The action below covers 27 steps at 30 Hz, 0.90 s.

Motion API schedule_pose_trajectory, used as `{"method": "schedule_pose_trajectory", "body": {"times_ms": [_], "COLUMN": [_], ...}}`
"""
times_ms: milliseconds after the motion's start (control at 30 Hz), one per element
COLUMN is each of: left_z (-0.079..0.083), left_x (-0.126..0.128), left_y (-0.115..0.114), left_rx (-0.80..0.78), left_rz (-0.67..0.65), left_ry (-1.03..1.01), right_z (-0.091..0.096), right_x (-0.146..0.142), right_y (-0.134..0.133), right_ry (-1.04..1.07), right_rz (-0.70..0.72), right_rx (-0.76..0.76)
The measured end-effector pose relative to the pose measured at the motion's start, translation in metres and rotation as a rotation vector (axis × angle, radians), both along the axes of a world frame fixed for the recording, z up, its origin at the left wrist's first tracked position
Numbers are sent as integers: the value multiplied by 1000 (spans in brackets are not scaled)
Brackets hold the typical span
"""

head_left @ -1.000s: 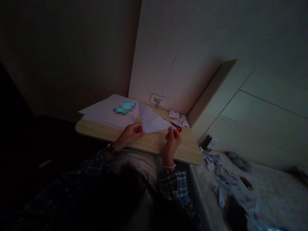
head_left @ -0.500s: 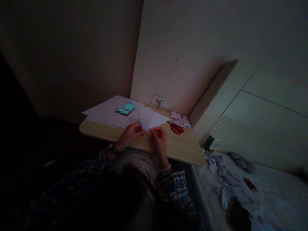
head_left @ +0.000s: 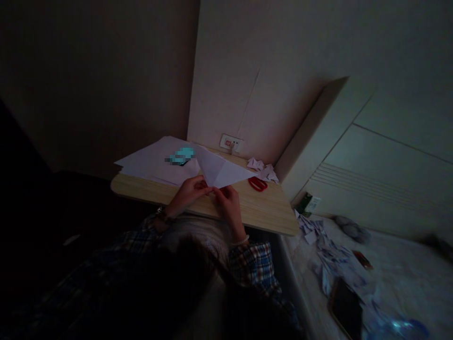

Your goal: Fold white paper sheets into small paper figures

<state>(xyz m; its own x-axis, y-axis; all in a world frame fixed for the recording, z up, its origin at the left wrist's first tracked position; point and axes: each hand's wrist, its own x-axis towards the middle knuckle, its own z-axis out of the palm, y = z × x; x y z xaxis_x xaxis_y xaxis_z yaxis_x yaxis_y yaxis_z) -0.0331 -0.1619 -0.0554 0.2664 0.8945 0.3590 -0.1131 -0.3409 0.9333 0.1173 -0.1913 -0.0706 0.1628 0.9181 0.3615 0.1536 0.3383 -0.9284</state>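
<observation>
A white sheet of paper (head_left: 221,171) folded into a triangle lies on the light wooden table (head_left: 269,212). My left hand (head_left: 191,190) pinches its near corner from the left. My right hand (head_left: 228,200) pinches the same corner from the right, so both hands meet at the paper's near point. Both wrists come out of plaid sleeves; the right one wears a bead bracelet. Red-handled scissors (head_left: 257,183) lie just right of the paper.
A stack of white sheets (head_left: 152,163) with a blue object on it covers the table's left. Small folded paper pieces (head_left: 262,169) sit by the wall under a socket (head_left: 230,142). More paper pieces (head_left: 329,255) and a dark phone (head_left: 345,309) lie on the bed at right.
My right hand slid left along the paper's near edge from its right corner to meet my left hand at the near point, uncovering the scissors. The paper now lies lower and flatter.
</observation>
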Motion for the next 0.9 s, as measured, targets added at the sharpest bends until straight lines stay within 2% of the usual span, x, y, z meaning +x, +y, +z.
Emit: {"method": "schedule_pose_trajectory", "body": {"times_ms": [433, 633, 900], "left_z": [2, 5, 5], "left_x": [0, 1, 0], "left_y": [-2, -4, -4], "left_rx": [16, 12, 17], "left_rz": [27, 2, 24], "left_ry": [19, -34, -42], "right_z": [1, 0, 1], "right_x": [3, 0, -1], "right_y": [1, 0, 2], "right_ry": [-71, -10, -7], "right_rz": [10, -4, 38], "right_rx": [26, 34, -29]}}
